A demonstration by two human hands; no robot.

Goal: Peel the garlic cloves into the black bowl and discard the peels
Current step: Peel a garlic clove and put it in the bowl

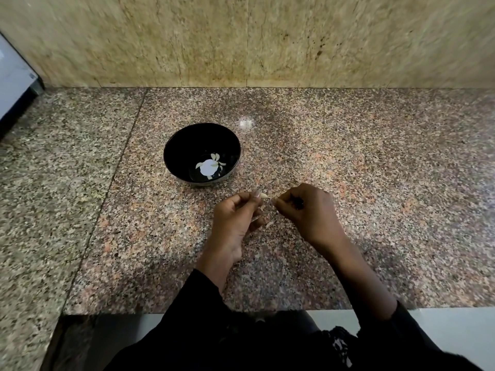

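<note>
Papery-skinned garlic clove (pixel 263 196), small, light, likely slippery, is being pinched by left hand (pixel 235 219) at 5 o'clock from black bowl (pixel 171 145), while right hand (pixel 308 210) is apparently pinching peel at its tip.

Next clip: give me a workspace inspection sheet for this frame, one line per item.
Surface: speckled granite counter.
Job's things: black bowl holds a few peeled cloves; one garlic clove in hand.
Clutter: small peel scraps on the counter under the hands.
Grippers: left hand pinches the clove; right hand pinches something at its tip, probably peel.
Cables: nothing seen.
Surroundings: beige stone wall; grey appliance far left.
</note>
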